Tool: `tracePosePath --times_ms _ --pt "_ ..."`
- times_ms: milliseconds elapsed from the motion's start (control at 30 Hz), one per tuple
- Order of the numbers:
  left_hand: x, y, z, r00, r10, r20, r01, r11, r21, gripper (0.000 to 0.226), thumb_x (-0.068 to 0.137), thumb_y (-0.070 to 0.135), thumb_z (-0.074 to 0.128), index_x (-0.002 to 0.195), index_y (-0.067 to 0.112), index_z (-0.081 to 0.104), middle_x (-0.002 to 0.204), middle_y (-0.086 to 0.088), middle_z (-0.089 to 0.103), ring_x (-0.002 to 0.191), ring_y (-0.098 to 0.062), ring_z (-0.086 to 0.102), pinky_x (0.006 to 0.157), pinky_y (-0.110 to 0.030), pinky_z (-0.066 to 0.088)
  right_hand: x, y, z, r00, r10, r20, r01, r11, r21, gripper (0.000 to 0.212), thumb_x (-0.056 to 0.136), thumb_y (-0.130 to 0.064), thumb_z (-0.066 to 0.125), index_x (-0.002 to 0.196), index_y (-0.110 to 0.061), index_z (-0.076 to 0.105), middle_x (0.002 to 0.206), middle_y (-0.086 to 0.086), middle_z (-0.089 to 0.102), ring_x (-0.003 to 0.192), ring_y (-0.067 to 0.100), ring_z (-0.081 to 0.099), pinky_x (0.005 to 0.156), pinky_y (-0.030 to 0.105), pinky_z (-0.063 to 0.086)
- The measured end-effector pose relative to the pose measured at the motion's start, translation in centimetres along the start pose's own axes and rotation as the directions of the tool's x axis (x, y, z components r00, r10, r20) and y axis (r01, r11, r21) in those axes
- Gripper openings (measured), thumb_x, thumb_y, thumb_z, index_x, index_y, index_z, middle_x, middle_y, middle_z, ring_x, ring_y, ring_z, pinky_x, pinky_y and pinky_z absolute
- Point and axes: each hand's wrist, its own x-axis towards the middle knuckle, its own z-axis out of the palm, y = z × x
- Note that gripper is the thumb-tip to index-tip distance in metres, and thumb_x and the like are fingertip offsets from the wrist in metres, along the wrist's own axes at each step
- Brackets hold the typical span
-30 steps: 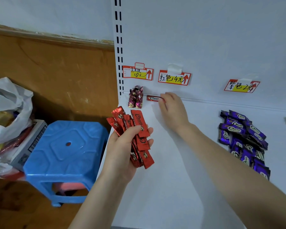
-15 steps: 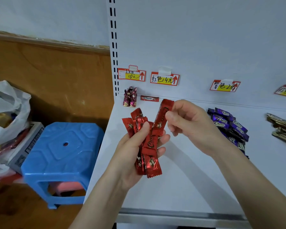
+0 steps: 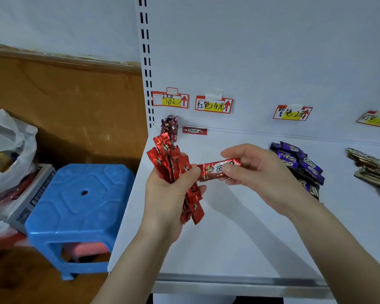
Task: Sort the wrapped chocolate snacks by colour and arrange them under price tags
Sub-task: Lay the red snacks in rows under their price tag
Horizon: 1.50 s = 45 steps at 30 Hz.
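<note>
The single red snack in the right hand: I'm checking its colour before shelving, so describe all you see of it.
The single red snack is a slim, shiny foil-like wrapper, red with white lettering. It lies roughly level above the shelf, its right half pinched by the right hand; its left end reaches the left hand, beside the bunch of red snacks gripped there.

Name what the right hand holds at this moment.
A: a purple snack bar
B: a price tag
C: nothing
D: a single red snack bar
D: the right hand pinches a single red snack bar held roughly level, next to the bunch of red bars that the left hand grips.
</note>
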Motion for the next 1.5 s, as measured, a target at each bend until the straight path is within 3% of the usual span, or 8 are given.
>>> tracePosePath --times_ms 233,433,600,767,933,1067,1200,1500 --pt "2.5 0.5 -0.5 0.994 -0.113 -0.001 0.113 0.994 0.007 0.014 0.082 0.017 0.066 0.096 0.017 0.062 0.077 0.005 0.074 0.077 -0.012 0.072 0.056 -0.024 0.057 6.5 4.0 -2.7 0.978 0.079 -0.191 -0.133 0.947 -0.293 0.013 0.086 -0.001 0.060 0.097 -0.007 0.056 0.094 0.016 0.064 0.065 0.010 0.065 0.061 0.019 0.053" --pt "4.0 0.3 -0.1 0.992 -0.124 -0.018 0.124 0.992 -0.001 0.013 0.082 0.018 0.065 0.095 0.019 0.062 0.074 0.005 0.073 0.076 -0.012 0.072 0.054 -0.024 0.056 10.6 4.9 -4.9 0.996 0.041 -0.073 -0.084 0.445 -0.891 0.038 0.084 -0.025 0.066 0.118 -0.013 0.057 0.119 0.011 0.052 0.107 0.026 0.052 0.082 0.028 0.039" --pt "4.5 0.1 0.9 0.985 -0.165 -0.050 0.160 0.984 -0.082 0.006 0.085 0.020 0.063 0.091 0.020 0.062 0.071 0.001 0.073 0.072 -0.015 0.072 0.050 -0.026 0.055 9.7 5.9 -2.5 0.976 0.023 -0.219 -0.219 0.181 -0.959 0.048 0.084 -0.061 0.049 0.085 -0.013 0.051 0.084 0.005 0.050 0.078 0.027 0.049 0.062 0.029 0.031" --pt "4.9 -0.1 1.3 0.968 -0.249 -0.031 0.241 0.957 -0.160 0.010 0.089 0.010 0.058 0.098 0.008 0.061 0.078 -0.009 0.073 0.074 -0.020 0.072 0.050 -0.029 0.056 10.8 6.0 -4.3 0.993 0.054 -0.101 -0.111 0.240 -0.964 0.018 0.091 -0.023 0.050 0.101 -0.011 0.060 0.103 0.009 0.057 0.098 0.032 0.054 0.071 0.032 0.040" --pt "5.5 -0.2 1.7 0.972 -0.224 -0.068 0.212 0.965 -0.152 0.009 0.089 0.008 0.057 0.098 0.009 0.060 0.083 -0.010 0.073 0.078 -0.020 0.072 0.052 -0.029 0.056 12.4 6.6 -6.1 0.999 -0.030 -0.025 -0.017 0.260 -0.966 0.032 0.089 -0.001 0.046 0.112 -0.014 0.064 0.109 0.012 0.054 0.105 0.032 0.049 0.077 0.039 0.046" --pt "5.4 -0.5 2.0 0.972 -0.210 -0.106 0.193 0.970 -0.145 0.008 0.089 0.008 0.058 0.097 0.011 0.060 0.082 -0.009 0.074 0.075 -0.019 0.072 0.051 -0.029 0.056 12.1 7.4 -5.4 0.989 -0.145 -0.003 0.046 0.332 -0.942 0.026 0.094 -0.014 0.045 0.113 -0.016 0.063 0.105 0.010 0.054 0.102 0.031 0.050 0.075 0.037 0.045" --pt "5.1 -0.8 2.3 0.971 -0.207 -0.120 0.188 0.970 -0.153 0.010 0.089 0.008 0.057 0.098 0.009 0.060 0.083 -0.010 0.074 0.076 -0.019 0.072 0.052 -0.030 0.057 11.9 8.0 -4.7 0.993 -0.114 0.033 0.060 0.245 -0.968 0.033 0.097 -0.027 0.037 0.122 -0.017 0.057 0.114 0.009 0.054 0.106 0.029 0.046 0.077 0.036 0.043" --pt "4.3 -0.8 2.4 0.971 -0.217 -0.097 0.200 0.967 -0.161 0.006 0.090 0.007 0.056 0.095 0.007 0.060 0.079 -0.010 0.073 0.075 -0.020 0.072 0.052 -0.030 0.057 12.9 8.3 -3.9 0.994 -0.104 -0.020 0.013 0.310 -0.951 0.036 0.098 -0.023 0.033 0.125 -0.012 0.053 0.131 0.006 0.050 0.120 0.028 0.041 0.094 0.037 0.038"
